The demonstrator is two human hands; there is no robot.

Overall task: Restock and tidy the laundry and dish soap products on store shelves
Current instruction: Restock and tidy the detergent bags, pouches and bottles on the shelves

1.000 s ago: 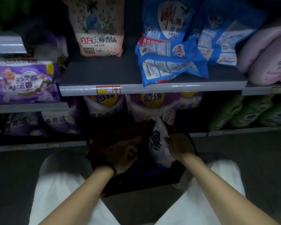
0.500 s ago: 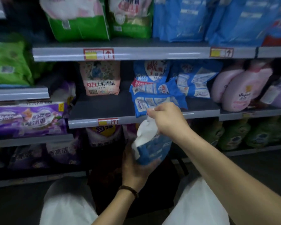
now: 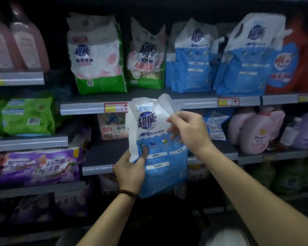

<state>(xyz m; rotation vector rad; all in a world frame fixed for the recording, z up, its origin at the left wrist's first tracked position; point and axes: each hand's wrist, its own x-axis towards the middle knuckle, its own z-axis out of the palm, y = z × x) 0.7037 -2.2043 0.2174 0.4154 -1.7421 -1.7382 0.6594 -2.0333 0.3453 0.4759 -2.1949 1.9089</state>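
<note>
left grip (image 3: 130, 172): clamping the lower-left edge of the detergent bag (image 3: 160, 157), thumb pressing its front.
detergent bag: hanging upright between both grips.
handling: looking soft, saggy, likely weighty and slick; supporting the base is seeming safest.
right grip (image 3: 188, 130): pinching the bag's floppy white top.
matching blue bags (image 3: 190, 68): standing above right grip.

Detergent bag (image 3: 158, 148): white top, blue lower half, round blue logo, "APG" print. Upright, front facing me, held in the air. Left grip (image 3: 130, 171) holds its lower left edge; right grip (image 3: 188, 132) pinches the upper right flap, possibly the carry handle.
</note>
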